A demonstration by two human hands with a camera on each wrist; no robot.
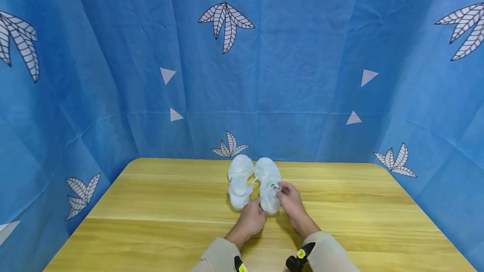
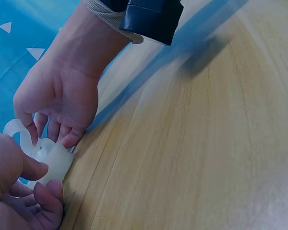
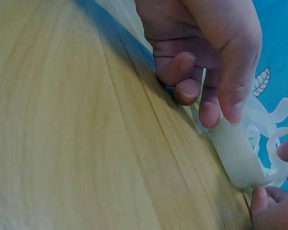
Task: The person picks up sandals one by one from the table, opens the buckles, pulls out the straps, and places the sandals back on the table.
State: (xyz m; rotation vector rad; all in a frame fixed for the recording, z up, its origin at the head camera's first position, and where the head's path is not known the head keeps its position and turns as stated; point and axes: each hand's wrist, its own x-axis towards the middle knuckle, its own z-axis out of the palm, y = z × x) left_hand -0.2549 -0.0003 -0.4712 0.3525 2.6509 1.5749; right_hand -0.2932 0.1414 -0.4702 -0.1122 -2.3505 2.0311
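Two translucent white jelly sandals stand side by side, toes away from me, on the wooden table (image 1: pixel 159 205). The left sandal (image 1: pixel 240 181) is untouched. My left hand (image 1: pixel 260 212) grips the heel of the right sandal (image 1: pixel 267 175); in the left wrist view thumb and fingers of that hand (image 2: pixel 43 182) pinch the heel (image 2: pixel 57 160). My right hand (image 1: pixel 280 190) pinches the same sandal's strap at its buckle (image 1: pixel 275 187). The right wrist view has the left hand (image 3: pixel 206 103) curled over the heel (image 3: pixel 235 153), and the right hand's fingertips (image 3: pixel 259 199) show at the lower right corner.
A blue cloth (image 1: pixel 302 74) printed with leaves and triangles walls the table on the back and both sides. The sandals sit near the far middle, with bare wood to the left, right and front. Beige sleeves (image 1: pixel 329 251) and wrist cameras (image 1: pixel 300 257) sit at the near edge.
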